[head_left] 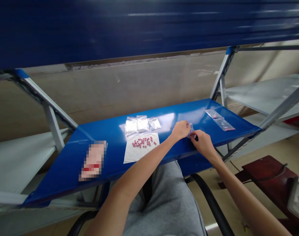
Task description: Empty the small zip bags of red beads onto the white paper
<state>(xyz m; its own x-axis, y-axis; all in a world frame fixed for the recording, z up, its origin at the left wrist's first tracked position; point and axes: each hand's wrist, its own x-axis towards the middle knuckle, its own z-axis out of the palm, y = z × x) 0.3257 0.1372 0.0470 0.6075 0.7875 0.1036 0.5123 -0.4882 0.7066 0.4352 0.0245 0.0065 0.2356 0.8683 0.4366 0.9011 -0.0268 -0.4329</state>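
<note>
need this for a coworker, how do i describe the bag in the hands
On the blue shelf, right of the white sheet, the left hand and right hand meet. Between them is a small clear bag, the only one held up.

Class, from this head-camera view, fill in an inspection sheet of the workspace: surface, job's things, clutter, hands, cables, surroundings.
Surface: glossy blue metal shelf.
Job's things: small clear bag between the hands; red pellets on a white sheet; three clear bags side by side behind it; two clear bags with red contents, far right.
Clutter: pixelated packet, left.
Hands: left hand and right hand both pinch the small clear bag.
Cables: thin dark cable across the bench.
Surroundings: white shelves, dark red bench, white device.
</note>
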